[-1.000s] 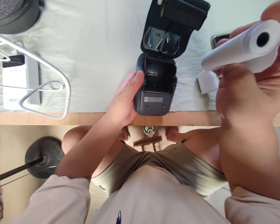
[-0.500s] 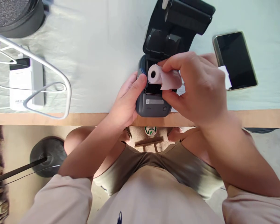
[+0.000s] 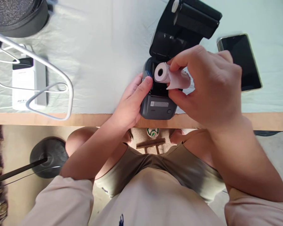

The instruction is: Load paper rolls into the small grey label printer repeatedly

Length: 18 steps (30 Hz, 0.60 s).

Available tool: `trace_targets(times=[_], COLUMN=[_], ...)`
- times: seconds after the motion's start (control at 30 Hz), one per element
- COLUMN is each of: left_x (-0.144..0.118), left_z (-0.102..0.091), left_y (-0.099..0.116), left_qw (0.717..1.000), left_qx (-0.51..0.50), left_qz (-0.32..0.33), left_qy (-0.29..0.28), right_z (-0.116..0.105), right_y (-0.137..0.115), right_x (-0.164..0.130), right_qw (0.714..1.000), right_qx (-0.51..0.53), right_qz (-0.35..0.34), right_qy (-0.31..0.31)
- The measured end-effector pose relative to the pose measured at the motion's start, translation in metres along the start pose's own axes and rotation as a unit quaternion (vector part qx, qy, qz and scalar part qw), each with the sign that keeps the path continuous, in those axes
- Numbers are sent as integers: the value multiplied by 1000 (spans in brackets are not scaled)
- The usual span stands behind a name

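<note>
A small dark grey label printer (image 3: pixel 158 110) lies at the table's front edge, its black lid (image 3: pixel 179 31) swung open toward the back. My left hand (image 3: pixel 134 99) grips the printer's left side, thumb on top and fingers around the flank. Between thumb and fingers of my right hand (image 3: pixel 207 83) is a white paper roll (image 3: pixel 161 72) with a dark hollow core facing left. The roll is over the open compartment, with a loose paper end hanging toward the front. My right hand covers the printer's right side.
Right of the printer lies a smartphone (image 3: pixel 246 61) with a dark screen, partly behind my right hand. On the left are a white power bank (image 3: pixel 23 84), a looped white cable (image 3: pixel 68 81) and a round black case (image 3: pixel 21 22). The wooden table edge (image 3: pixel 49 119) runs in front.
The printer, with both hands and the paper roll, sits slightly farther right in view. My right hand has turned a little, and a white paper piece beside the phone is no longer visible.
</note>
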<state>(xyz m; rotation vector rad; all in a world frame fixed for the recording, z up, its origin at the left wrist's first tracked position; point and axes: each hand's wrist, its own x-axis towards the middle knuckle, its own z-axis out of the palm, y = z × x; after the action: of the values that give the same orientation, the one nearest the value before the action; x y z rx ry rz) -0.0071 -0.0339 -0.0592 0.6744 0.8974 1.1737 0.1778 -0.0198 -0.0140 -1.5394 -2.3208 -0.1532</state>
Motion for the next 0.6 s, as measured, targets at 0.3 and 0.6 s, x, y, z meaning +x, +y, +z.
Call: trace_targets(times=[0.3,0.6], left_x=[1,-3], left_z=[-2,7], left_y=[-1,5], left_qw=[1000,1000], left_qx=[9,0], left_qz=[-1,0], left_qy=[-15,27], right_z=[-6,25], right_y=[-10,13], right_x=[5,-3], right_qw=[998,991], right_qx=[19,47], right_qz=[32,-96], right_qy=[-41,86])
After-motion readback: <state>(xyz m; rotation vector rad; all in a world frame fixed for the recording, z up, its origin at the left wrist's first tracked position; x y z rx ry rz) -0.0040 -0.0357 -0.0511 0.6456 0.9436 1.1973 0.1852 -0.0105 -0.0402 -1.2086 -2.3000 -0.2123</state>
